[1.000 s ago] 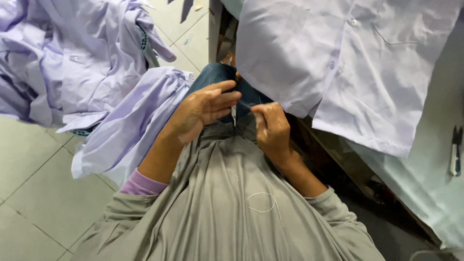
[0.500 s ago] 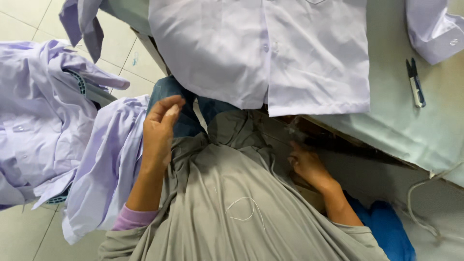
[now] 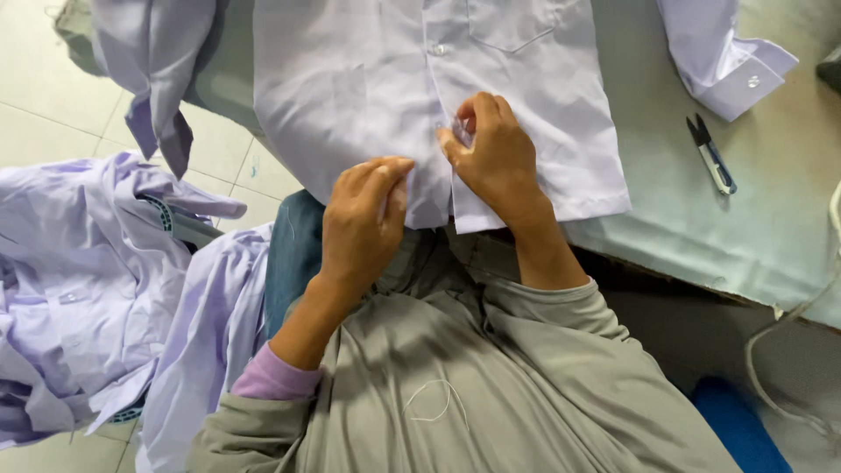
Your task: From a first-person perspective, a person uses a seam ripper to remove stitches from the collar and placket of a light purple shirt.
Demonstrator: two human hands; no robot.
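A pale purple shirt [image 3: 368, 79] lies flat on the table [image 3: 771, 228], with its bottom edge hanging a little over the near side. Both hands are on the front of it, close to the line of buttons.

The left hand [image 3: 361, 229] is curled and pinches the lower front edge of the shirt between thumb and fingers. The right hand [image 3: 492, 156] is bunched up tight at the front strip, fingertips pressed together on the cloth near a small white button [image 3: 441, 49]. I cannot tell if something tiny, like a thread, is in that pinch.

To do this part well, the cloth should stay smooth and flat. The left hand should hold the edge steady and the right hand should work with small, careful pinches, so the shirt does not slide off the table.

A small pair of snips [image 3: 710, 156] with a blue handle lies on the table, well apart to the right. A sleeve cuff [image 3: 731, 68] lies at the top right. A pile of more purple shirts [image 3: 79, 289] sits on the floor to the left.

I see no packages, labels or signs here.
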